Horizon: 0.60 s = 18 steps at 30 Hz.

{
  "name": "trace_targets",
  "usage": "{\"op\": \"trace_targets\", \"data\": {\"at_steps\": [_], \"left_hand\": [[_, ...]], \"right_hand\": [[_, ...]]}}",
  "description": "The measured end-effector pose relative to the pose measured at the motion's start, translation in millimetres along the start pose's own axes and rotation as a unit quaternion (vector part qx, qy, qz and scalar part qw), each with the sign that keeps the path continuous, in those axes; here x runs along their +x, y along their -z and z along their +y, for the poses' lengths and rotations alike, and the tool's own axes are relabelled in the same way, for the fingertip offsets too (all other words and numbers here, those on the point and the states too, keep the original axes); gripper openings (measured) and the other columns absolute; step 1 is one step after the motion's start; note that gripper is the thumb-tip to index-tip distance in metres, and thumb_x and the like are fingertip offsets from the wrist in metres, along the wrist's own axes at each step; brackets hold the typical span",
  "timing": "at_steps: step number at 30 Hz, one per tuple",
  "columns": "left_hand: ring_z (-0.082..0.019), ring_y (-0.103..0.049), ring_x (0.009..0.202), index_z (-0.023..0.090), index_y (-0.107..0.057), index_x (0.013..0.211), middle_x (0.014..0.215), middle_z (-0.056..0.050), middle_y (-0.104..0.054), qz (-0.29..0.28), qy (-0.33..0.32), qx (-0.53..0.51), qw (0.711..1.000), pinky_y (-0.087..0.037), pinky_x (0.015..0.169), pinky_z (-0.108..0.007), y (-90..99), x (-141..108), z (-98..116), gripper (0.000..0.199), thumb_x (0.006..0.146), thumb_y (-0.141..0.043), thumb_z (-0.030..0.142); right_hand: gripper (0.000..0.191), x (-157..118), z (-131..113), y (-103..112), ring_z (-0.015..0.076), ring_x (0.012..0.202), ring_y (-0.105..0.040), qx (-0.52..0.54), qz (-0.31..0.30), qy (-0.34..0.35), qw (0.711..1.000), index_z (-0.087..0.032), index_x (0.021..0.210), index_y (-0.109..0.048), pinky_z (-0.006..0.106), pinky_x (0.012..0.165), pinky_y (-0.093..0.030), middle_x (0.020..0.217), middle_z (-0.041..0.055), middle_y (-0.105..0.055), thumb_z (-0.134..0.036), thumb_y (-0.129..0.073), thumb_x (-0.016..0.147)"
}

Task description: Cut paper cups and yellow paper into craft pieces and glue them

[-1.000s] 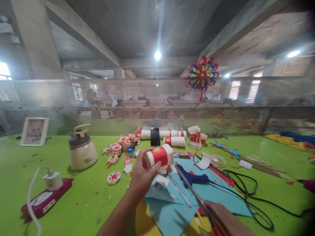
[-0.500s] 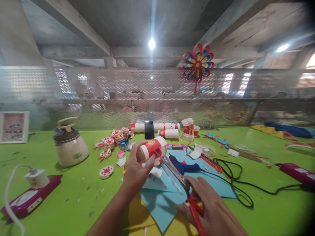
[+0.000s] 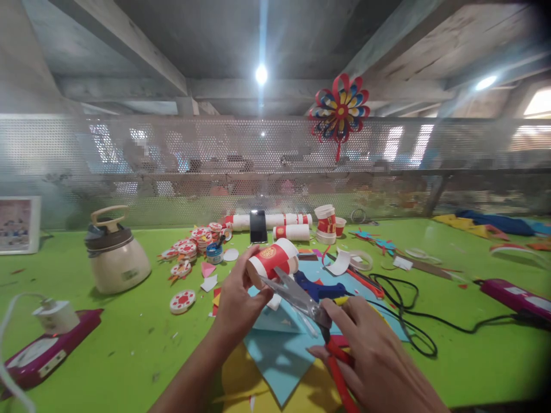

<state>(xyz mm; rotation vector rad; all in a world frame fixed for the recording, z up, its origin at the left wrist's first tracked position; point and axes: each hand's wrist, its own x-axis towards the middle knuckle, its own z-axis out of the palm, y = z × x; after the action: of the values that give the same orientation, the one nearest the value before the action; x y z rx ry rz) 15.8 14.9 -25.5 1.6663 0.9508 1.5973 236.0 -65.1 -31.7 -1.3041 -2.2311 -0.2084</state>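
Note:
My left hand point(image 3: 241, 295) is closed around a red and white paper cup point(image 3: 269, 258), which lies tilted on its side in the air. My right hand point(image 3: 365, 344) grips a pair of scissors point(image 3: 307, 303) with red handles. The scissor blades are parted and reach the lower side of the cup; whether they are cutting into it I cannot tell. Beneath both hands lie blue paper point(image 3: 279, 361) and yellow paper point(image 3: 241, 373). A blue glue gun point(image 3: 318, 287) rests just behind the scissors.
To the left stand a beige kettle-shaped bottle point(image 3: 116, 261) and a purple power strip point(image 3: 81, 330). Decorated discs point(image 3: 183, 301) and a blue jar point(image 3: 214, 253) lie near the middle. Stacked paper cups point(image 3: 293, 232) and a phone point(image 3: 258, 226) are behind. A black cord point(image 3: 400, 295) loops at right.
The cup has shifted slightly right and turned in my left hand. The scissor blades have opened wider and swung lower on the cup. The whole view has drifted a little.

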Motion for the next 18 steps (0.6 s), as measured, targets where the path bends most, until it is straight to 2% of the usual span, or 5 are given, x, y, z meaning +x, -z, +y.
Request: {"op": "trace_targets", "data": {"at_steps": [3, 8, 14, 18], "left_hand": [[-0.022, -0.064, 0.103, 0.017, -0.048, 0.130, 0.125, -0.012, -0.058, -0.003, -0.012, 0.009, 1.000, -0.053, 0.091, -0.036, -1.0, -0.9, 1.6, 0.065, 0.068, -0.066, 0.013], [-0.021, -0.066, 0.093, 0.016, -0.049, 0.128, 0.120, -0.012, -0.061, 0.009, -0.021, 0.033, 0.999, -0.055, 0.085, -0.037, -3.1, -2.5, 2.1, 0.061, 0.070, -0.067, 0.018], [-0.022, -0.066, 0.097, 0.017, -0.048, 0.130, 0.117, -0.011, -0.063, 0.026, -0.021, 0.048, 0.998, -0.054, 0.089, -0.039, -5.0, -3.2, 2.6, 0.061, 0.073, -0.068, 0.023], [-0.024, -0.063, 0.105, 0.017, -0.045, 0.132, 0.122, -0.014, -0.059, 0.036, -0.016, 0.012, 0.999, -0.052, 0.093, -0.041, -7.5, -4.5, 2.6, 0.063, 0.076, -0.069, 0.030]], "right_hand": [[0.036, 1.6, 3.1, 4.8, 0.0258, 0.081, -0.056, -0.022, -0.030, 0.000, 0.999, -0.011, 0.122, -0.052, 0.044, 0.068, -0.054, 0.095, 0.0124, -0.049, -0.027, -0.056, 0.090], [0.054, 2.7, 6.3, 5.4, 0.0252, 0.077, -0.056, -0.053, -0.038, 0.009, 0.998, -0.008, 0.132, -0.047, 0.043, 0.065, -0.053, 0.095, 0.0133, -0.049, -0.006, -0.053, 0.078], [0.056, 8.1, 3.3, 8.9, 0.0253, 0.077, -0.058, -0.042, -0.032, 0.015, 0.999, -0.008, 0.134, -0.046, 0.044, 0.065, -0.054, 0.093, 0.0131, -0.052, -0.002, -0.044, 0.078], [0.052, 9.8, 1.9, 14.0, 0.0252, 0.079, -0.061, -0.012, -0.062, 0.002, 0.998, -0.011, 0.133, -0.049, 0.044, 0.068, -0.055, 0.094, 0.0135, -0.056, -0.004, -0.043, 0.082]]}}
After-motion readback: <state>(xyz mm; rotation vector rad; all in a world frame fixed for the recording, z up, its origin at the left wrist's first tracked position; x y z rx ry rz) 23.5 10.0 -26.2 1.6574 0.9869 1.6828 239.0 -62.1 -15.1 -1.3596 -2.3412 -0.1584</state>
